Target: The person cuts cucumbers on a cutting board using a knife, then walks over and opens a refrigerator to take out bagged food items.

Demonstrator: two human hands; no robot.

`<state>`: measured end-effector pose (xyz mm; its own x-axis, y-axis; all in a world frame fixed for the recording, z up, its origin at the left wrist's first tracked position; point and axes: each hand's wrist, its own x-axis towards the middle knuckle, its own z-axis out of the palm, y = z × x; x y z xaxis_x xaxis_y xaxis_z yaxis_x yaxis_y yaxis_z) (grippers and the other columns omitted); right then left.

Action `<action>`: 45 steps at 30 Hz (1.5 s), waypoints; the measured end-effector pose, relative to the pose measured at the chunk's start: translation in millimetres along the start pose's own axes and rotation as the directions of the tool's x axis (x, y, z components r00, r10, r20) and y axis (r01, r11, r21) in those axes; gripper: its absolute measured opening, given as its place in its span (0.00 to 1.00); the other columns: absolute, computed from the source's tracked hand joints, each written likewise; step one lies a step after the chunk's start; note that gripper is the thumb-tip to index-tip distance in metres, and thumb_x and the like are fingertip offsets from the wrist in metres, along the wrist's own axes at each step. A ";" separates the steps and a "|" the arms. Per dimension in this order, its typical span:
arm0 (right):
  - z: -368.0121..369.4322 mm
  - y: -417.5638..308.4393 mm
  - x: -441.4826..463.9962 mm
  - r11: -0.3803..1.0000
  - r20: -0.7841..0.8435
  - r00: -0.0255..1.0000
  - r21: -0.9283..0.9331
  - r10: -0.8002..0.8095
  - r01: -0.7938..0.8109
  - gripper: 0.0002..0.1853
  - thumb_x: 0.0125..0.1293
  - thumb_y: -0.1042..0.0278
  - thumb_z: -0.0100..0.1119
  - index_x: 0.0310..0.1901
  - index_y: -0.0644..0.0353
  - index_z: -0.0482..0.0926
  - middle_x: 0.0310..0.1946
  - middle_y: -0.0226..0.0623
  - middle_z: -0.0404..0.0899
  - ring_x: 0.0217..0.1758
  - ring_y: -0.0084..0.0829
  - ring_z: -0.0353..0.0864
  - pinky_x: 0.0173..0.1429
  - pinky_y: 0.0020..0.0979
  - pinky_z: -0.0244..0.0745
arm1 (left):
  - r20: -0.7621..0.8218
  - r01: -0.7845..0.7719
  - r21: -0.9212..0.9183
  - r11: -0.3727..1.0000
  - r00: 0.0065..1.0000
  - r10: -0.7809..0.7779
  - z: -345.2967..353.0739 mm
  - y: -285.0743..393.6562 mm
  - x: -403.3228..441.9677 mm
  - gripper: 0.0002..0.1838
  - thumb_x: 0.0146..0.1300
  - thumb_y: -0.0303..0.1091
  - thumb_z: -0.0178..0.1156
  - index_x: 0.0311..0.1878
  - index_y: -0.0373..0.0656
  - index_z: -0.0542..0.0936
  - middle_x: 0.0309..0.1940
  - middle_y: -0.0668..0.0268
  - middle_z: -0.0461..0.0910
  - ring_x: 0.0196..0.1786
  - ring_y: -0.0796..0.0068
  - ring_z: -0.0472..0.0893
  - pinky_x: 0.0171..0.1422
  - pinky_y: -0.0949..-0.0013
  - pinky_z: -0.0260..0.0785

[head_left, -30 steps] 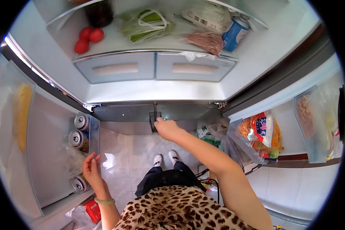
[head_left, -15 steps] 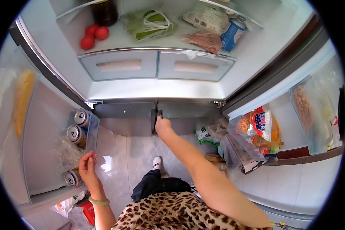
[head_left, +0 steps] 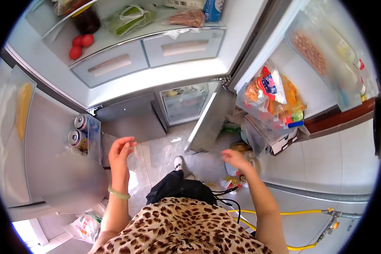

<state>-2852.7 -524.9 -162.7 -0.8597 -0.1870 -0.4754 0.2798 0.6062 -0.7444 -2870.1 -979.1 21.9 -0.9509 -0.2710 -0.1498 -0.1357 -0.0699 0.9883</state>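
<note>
A: Which is the largest thing near the hands?
B: It is the refrigerator (head_left: 156,79), ahead of both hands. Its upper right door (head_left: 315,97) stands open, ahead and to the right of the right hand. Its upper left door (head_left: 51,131) also stands open, to the left of the left hand.
A: And what is nearest to the right hand (head_left: 238,161)?
B: The lower right door (head_left: 216,120), which is open. It is ahead and a little left of this hand, near to it; I see a gap between them. The lower left door (head_left: 127,120) is closed, ahead of the left hand (head_left: 120,152).
A: Does either hand grip something?
B: No, both are loose and open. The left has its fingers slightly bent; the right points its fingers inward, towards the left.
A: Please tell me the smaller things.
B: A clear drawer (head_left: 184,108) shows in the lower opening, ahead and between the hands. Food packets (head_left: 275,86) sit in the door bin, ahead and right of the right hand. Two cans (head_left: 75,137) stand to the left of the left hand. Smallest are three red round things (head_left: 86,40), far ahead of it, leftwards.
</note>
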 end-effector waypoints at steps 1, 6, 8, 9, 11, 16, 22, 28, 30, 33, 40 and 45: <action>-10.8 19.1 -12.6 0.998 -0.133 0.991 0.065 0.008 0.001 0.21 0.63 0.64 0.62 0.58 0.57 0.78 0.41 0.34 0.85 0.44 0.28 0.83 0.51 0.31 0.77 | 0.041 -0.006 -0.009 1.000 0.999 0.007 5.2 1.3 3.8 0.09 0.69 0.29 0.56 0.50 0.43 0.80 0.49 0.66 0.82 0.49 0.76 0.81 0.52 0.74 0.70; -36.6 -15.4 -47.6 0.748 -0.307 0.863 0.653 0.401 -0.116 0.28 0.69 0.60 0.58 0.68 0.60 0.67 0.57 0.34 0.77 0.58 0.29 0.77 0.60 0.32 0.71 | 0.163 -0.013 -0.003 1.000 0.987 0.013 41.9 16.4 25.6 0.09 0.69 0.29 0.56 0.50 0.43 0.80 0.50 0.66 0.83 0.48 0.77 0.82 0.52 0.75 0.70; -28.6 9.3 -33.0 0.829 -0.487 0.815 0.559 0.314 0.014 0.28 0.70 0.57 0.57 0.68 0.59 0.68 0.60 0.37 0.76 0.63 0.32 0.75 0.65 0.33 0.68 | 0.210 -0.013 0.015 1.000 0.978 0.010 56.8 16.4 40.4 0.09 0.69 0.29 0.56 0.49 0.43 0.80 0.49 0.66 0.83 0.48 0.77 0.82 0.52 0.73 0.69; -24.6 24.0 -26.9 0.861 -0.569 0.777 0.503 0.270 0.069 0.28 0.71 0.55 0.57 0.68 0.58 0.68 0.61 0.39 0.75 0.65 0.34 0.73 0.67 0.33 0.66 | 0.243 0.021 0.008 1.000 0.970 -0.022 63.8 12.5 49.3 0.09 0.69 0.29 0.56 0.49 0.43 0.81 0.49 0.66 0.83 0.48 0.77 0.82 0.51 0.73 0.70; -28.0 37.2 -25.4 0.979 -0.753 0.638 0.204 0.162 -0.008 0.28 0.71 0.57 0.56 0.66 0.64 0.69 0.64 0.47 0.72 0.68 0.41 0.69 0.72 0.34 0.61 | 0.310 0.100 0.006 0.995 0.946 -0.097 79.3 -6.9 70.5 0.09 0.69 0.30 0.56 0.49 0.44 0.81 0.49 0.66 0.83 0.48 0.77 0.82 0.51 0.74 0.70; -55.2 64.4 -22.0 0.995 -0.856 0.508 0.076 0.098 -0.064 0.25 0.69 0.64 0.56 0.65 0.64 0.70 0.65 0.51 0.69 0.68 0.47 0.67 0.72 0.38 0.61 | 0.443 0.370 0.152 0.917 0.804 -0.398 122.5 -80.1 129.2 0.11 0.69 0.31 0.57 0.53 0.45 0.80 0.50 0.66 0.83 0.49 0.76 0.82 0.50 0.73 0.71; -45.2 39.5 -16.0 0.974 -0.945 0.315 0.014 0.087 -0.227 0.26 0.68 0.68 0.57 0.67 0.59 0.69 0.72 0.50 0.61 0.74 0.49 0.61 0.74 0.40 0.58 | 0.402 0.515 0.309 0.799 0.691 -0.601 149.7 -147.5 181.6 0.13 0.69 0.33 0.57 0.55 0.45 0.78 0.51 0.65 0.83 0.50 0.74 0.82 0.52 0.71 0.71; 5.5 -8.3 -45.6 0.996 -0.958 0.285 0.006 0.030 -0.086 0.16 0.65 0.77 0.54 0.55 0.61 0.77 0.66 0.48 0.67 0.67 0.49 0.68 0.70 0.42 0.64 | 0.448 0.420 0.258 0.870 0.745 -0.493 169.7 -106.1 198.0 0.12 0.72 0.29 0.53 0.55 0.42 0.77 0.49 0.64 0.83 0.49 0.74 0.82 0.49 0.72 0.74; 18.9 -21.8 -49.8 0.989 -0.917 0.399 -0.059 0.001 -0.137 0.15 0.61 0.80 0.54 0.51 0.61 0.79 0.63 0.46 0.71 0.66 0.43 0.70 0.64 0.36 0.69 | 0.518 0.363 0.216 0.906 0.744 -0.422 173.9 -69.3 205.2 0.12 0.72 0.29 0.52 0.55 0.42 0.77 0.50 0.64 0.82 0.50 0.74 0.81 0.51 0.72 0.73; 25.7 -53.6 -39.9 0.977 -0.817 0.549 0.215 0.180 0.000 0.17 0.59 0.83 0.53 0.50 0.59 0.80 0.58 0.43 0.75 0.60 0.37 0.76 0.52 0.29 0.76 | 0.548 0.243 0.157 0.957 0.785 -0.289 177.3 -15.8 217.5 0.12 0.71 0.30 0.54 0.54 0.42 0.77 0.51 0.64 0.82 0.51 0.75 0.81 0.53 0.72 0.71; 23.7 -94.0 13.8 0.970 -0.762 0.647 0.181 0.033 0.164 0.14 0.61 0.81 0.55 0.47 0.58 0.81 0.49 0.40 0.80 0.48 0.36 0.82 0.39 0.30 0.78 | 0.545 0.260 0.058 0.964 0.801 -0.249 172.2 8.2 228.4 0.12 0.71 0.30 0.53 0.54 0.42 0.77 0.50 0.64 0.82 0.50 0.75 0.81 0.53 0.71 0.71; 33.7 -114.2 24.9 0.980 -0.545 0.834 0.197 0.089 0.024 0.13 0.64 0.72 0.55 0.49 0.57 0.80 0.45 0.44 0.80 0.44 0.45 0.82 0.48 0.37 0.77 | 0.594 0.588 0.151 0.795 0.588 -0.549 161.7 -94.4 200.0 0.14 0.70 0.31 0.55 0.57 0.43 0.75 0.50 0.63 0.82 0.48 0.74 0.82 0.50 0.71 0.74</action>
<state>-2891.7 -624.8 -105.3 -0.9248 0.3193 -0.2067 0.3374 0.4378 -0.8334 -3092.4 -871.5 -96.5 -0.6503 0.4492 -0.6126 -0.7091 -0.0696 0.7017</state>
